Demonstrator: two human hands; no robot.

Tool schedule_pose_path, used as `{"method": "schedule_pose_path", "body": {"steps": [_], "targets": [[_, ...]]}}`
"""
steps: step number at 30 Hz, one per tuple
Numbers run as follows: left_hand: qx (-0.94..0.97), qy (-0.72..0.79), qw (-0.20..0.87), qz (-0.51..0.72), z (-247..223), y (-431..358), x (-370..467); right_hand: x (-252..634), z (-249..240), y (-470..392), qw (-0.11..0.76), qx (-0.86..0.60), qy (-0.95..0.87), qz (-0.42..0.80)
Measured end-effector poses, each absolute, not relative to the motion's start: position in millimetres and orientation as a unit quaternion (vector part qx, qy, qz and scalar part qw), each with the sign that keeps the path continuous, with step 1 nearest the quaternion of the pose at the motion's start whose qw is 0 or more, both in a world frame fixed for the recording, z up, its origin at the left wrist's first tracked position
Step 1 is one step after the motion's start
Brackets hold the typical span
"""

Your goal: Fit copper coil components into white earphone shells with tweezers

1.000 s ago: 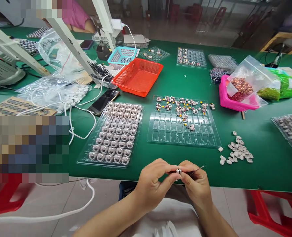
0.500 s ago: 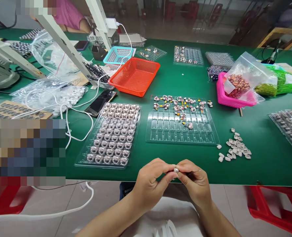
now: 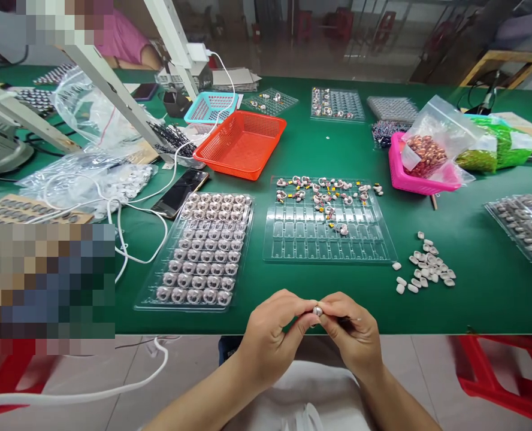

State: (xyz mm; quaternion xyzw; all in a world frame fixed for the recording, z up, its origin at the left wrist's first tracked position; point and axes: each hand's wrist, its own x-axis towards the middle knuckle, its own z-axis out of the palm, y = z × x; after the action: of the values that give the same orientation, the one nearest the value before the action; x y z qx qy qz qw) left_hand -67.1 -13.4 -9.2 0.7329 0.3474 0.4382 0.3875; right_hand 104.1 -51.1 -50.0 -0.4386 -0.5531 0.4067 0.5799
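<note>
Between the fingertips of my left hand [image 3: 277, 329] and my right hand [image 3: 351, 332] is a small shiny silver-grey rounded part [image 3: 317, 310], pinched from both sides just in front of the table edge. My fingers cover most of it, so its exact kind does not show. Beyond my hands lies a clear plastic tray [image 3: 311, 250] with small white-and-yellow wired pieces [image 3: 329, 197] in its far rows. To the left, another clear tray [image 3: 156, 306] carries rows of shiny rounded shells [image 3: 198, 257]. Several white oval caps [image 3: 428, 263] lie loose on the right.
An orange basket [image 3: 239, 170] and a blue basket [image 3: 194, 115] stand behind the trays, near a phone [image 3: 180, 193] and a white cable [image 3: 151, 260]. At right, a pink basket [image 3: 410, 179] holds a bag of copper-coloured parts [image 3: 425, 154]. A co-worker's pink sleeve [image 3: 124, 42] shows far left.
The view has shifted slightly, so the table's things sit a little lower and further left. Both hands keep their pinch on the silver-grey part, which shows a bit more between the fingertips.
</note>
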Motion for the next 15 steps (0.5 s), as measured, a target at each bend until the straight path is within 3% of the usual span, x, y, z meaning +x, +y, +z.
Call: {"method": "schedule_pose_path", "body": {"steps": [10,15], "targets": [[0.729,0.346,0.412,0.423,-12.3,-10.3,-68.7,109.3,-43.7,-50.7,0.508,-0.449,-0.681,0.278],[0.691,0.364,0.456,0.427,-14.2,-12.0,-68.7,113.0,-41.1,-48.4,0.496,-0.421,-0.698,0.299]]}}
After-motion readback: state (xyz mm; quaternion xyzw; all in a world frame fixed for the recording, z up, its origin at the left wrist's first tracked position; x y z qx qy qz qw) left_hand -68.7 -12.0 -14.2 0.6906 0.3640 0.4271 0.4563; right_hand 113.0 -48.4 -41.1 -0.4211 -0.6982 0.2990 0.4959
